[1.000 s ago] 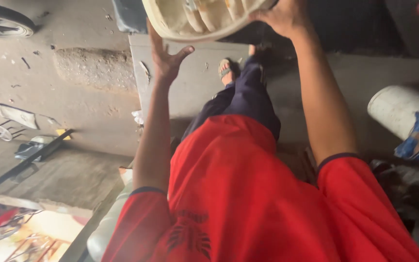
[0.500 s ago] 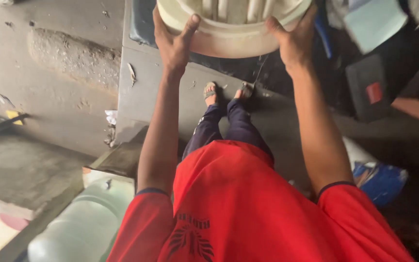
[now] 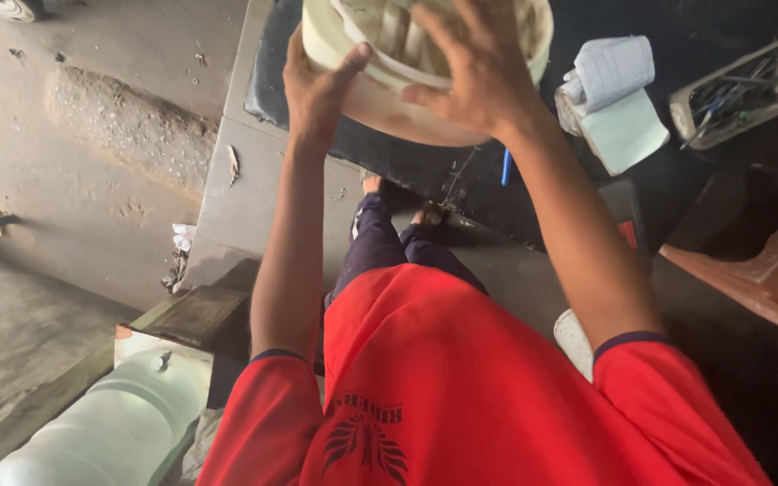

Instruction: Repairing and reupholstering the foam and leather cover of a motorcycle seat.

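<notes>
since a moment ago our right hand has slid from the rim over the top of the round cream plastic tub, held out ahead above our feet, while our left hand clamps its side wall; it seems light, stiff, best gripped at the rim.

Both arms stretch fwd & up from the red short sleeves, elbows nearly straight, forearms bare. Left hand is wrapped on the outer wall of a cream round tub, thumb hooked over the rim, palm against the side. Right hand lies across the tub's top w/ fingers spread wide, back of hand to the camera, wrist bent; both hands are clasped on it, roughly level w/ each other.
</notes>
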